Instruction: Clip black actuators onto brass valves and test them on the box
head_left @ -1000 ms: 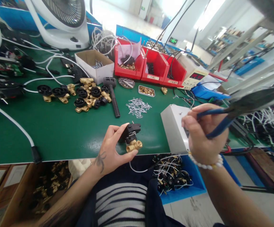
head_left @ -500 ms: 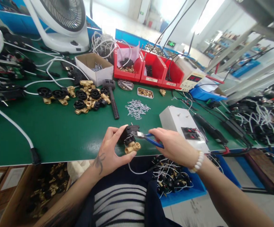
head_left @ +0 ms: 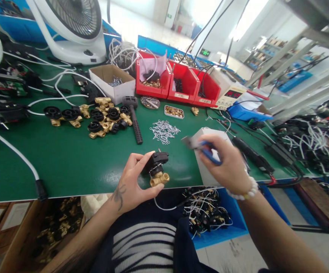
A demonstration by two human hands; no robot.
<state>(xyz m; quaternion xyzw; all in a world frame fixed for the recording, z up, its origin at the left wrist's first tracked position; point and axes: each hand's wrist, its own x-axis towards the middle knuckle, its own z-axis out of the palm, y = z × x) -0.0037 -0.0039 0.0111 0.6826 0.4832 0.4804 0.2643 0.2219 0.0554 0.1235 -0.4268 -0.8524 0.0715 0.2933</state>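
My left hand [head_left: 136,176] is closed around a brass valve [head_left: 159,178] with a black plastic housing on top, held near the table's front edge. A white cable trails from below it. In my right hand [head_left: 223,161] are blue-handled pliers [head_left: 191,143], blurred by motion, raised in front of a grey-white box [head_left: 206,167] and apart from the valve. A pile of small wire clips [head_left: 164,131] lies beyond the valve. To the left of the clips rests a black mallet [head_left: 136,123], beside a cluster of brass valve bodies with black caps [head_left: 110,115].
Red bins [head_left: 183,83], a small tray of brass parts [head_left: 173,112] and an open carton [head_left: 113,85] line the back. A white fan [head_left: 79,49] stands back left. Cables and a black tool [head_left: 252,155] lie right. A blue crate [head_left: 235,223] of cabled parts sits below.
My right hand has drawn the pliers away from the valve, up and to the right, over by the grey-white box. The left hand holds the valve in nearly the same place.
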